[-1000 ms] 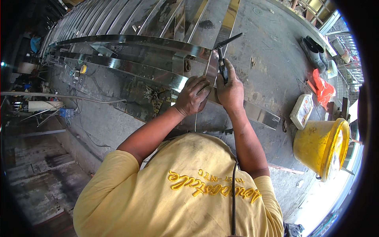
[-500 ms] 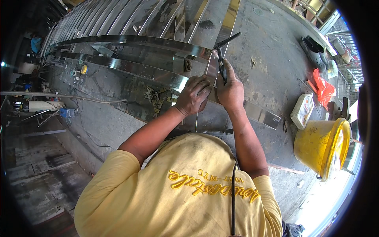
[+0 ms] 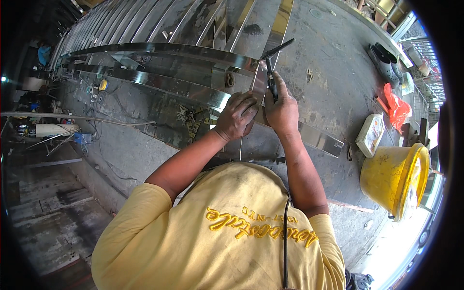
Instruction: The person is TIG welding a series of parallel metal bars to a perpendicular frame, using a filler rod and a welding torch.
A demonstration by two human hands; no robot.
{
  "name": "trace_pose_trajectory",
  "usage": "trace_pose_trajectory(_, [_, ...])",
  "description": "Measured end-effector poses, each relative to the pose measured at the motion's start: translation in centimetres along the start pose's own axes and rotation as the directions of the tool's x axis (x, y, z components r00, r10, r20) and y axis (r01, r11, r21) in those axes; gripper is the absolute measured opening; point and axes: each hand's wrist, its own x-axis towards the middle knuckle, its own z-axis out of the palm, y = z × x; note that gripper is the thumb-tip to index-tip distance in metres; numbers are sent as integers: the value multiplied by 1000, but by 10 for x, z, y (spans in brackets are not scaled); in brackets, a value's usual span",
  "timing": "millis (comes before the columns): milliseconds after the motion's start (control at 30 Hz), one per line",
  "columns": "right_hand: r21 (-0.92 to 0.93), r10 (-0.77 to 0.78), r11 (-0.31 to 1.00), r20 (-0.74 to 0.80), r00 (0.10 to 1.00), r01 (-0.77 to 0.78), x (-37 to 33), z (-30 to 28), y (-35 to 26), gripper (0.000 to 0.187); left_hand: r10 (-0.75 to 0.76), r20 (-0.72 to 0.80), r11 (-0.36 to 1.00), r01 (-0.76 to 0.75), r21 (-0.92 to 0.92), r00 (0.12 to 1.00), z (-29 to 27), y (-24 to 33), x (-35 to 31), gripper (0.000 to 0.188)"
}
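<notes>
A black TIG welding torch (image 3: pixel 271 86) is wrapped in the fingers of my right hand (image 3: pixel 282 112), index finger stretched along its handle. Its long back cap points up to the right. Close on the left, my left hand (image 3: pixel 236 117) is closed around a thin filler rod (image 3: pixel 241 147), whose end hangs down toward my shirt. Both hands are at the near corner of a shiny metal frame (image 3: pixel 193 93) with many parallel bars. The torch tip and the spot under my fingers are hidden. A flat metal strip (image 3: pixel 319 140) runs out right of my right wrist.
At the right stands a yellow bucket (image 3: pixel 384 176), beside a white tray (image 3: pixel 369 135), a red plastic bag (image 3: pixel 397 108) and dark clogs (image 3: pixel 384 65). A hose (image 3: pixel 96 118) crosses the left side. A yellow tape measure (image 3: pixel 103 85) lies beyond the frame's near rail.
</notes>
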Motion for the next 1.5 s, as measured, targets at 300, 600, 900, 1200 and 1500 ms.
trace_pose_trajectory(300, [23, -14, 1000, -29, 999, 15, -1, 1, 3, 52, 6, 0, 1000, -6, 2, 1000, 1, 0, 0, 31])
trace_pose_trajectory(600, [81, 42, 996, -36, 998, -39, -3, -4, 1, 55, 7, -42, 999, -9, -52, 999, 1, -3, 0, 30])
trace_pose_trajectory(900, [243, 248, 945, -91, 964, -220, 7, -17, 18, 65, -1, -133, 996, -12, -93, 991, -15, -10, -1, 30])
trace_pose_trajectory(1200, [9, 542, 839, 52, 839, -543, 42, -72, 130, 66, -109, 25, 920, 92, 380, 994, -12, -95, 39, 32])
trace_pose_trajectory(1500, [530, 605, 432, 430, 670, -730, 100, 3, 48, 71, -156, -252, 959, 208, 194, 955, -30, -86, 23, 26])
